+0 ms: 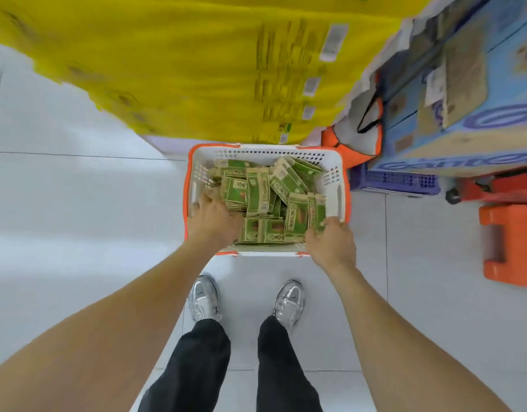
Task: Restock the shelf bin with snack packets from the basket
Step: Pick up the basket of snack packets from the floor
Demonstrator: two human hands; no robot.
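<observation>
The left hand (214,217) lies palm down on the green and beige snack packets (257,191) at the left side of the basket, its fingers spread and curled over them, but whether it really grasps one cannot be told. The right hand (330,239) is at the near right corner, and its fingertips pinch the edge of a packet there.

The biggest things in view are the large yellow printed sacks (196,63), stacked and blurred across the top. To the right of them stand blue cardboard cartons (464,114) with a purple logo, on a low purple plastic crate (396,181). An orange and white bag (357,138) with a black handle leans between the sacks and the cartons. The white tiled floor (78,203) carries everything.

The white plastic basket with an orange rim (339,200) sits on the floor just in front of the sacks, and the packets fill it in a loose, untidy pile. An orange plastic step stool (505,248) stands well apart at the right edge. Below the basket, two silver sneakers (204,297) and black trousers (196,361) are seen, both feet near the basket's front wall.
</observation>
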